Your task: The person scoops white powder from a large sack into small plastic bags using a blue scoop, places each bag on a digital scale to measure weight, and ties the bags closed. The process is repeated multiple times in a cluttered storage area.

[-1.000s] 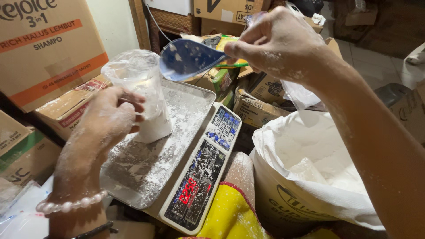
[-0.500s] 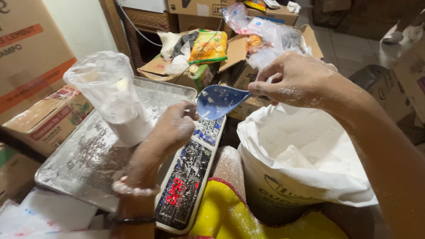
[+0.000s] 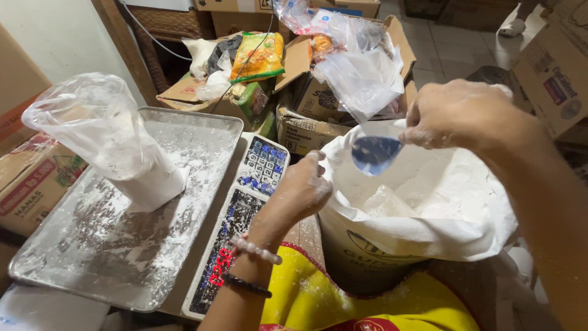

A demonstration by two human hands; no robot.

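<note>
Blue scoop (image 3: 375, 153) tilted over open white flour sack (image 3: 429, 245).

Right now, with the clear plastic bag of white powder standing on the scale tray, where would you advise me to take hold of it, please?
Grip the clear plastic bag around its empty upper part, just above the powder line, coming from the open side facing the keypad. It stands leaning, powder packed in the base on the tray and its mouth gaping, so gathering the slack film there probably closes it and keeps the weight hanging below.
</note>
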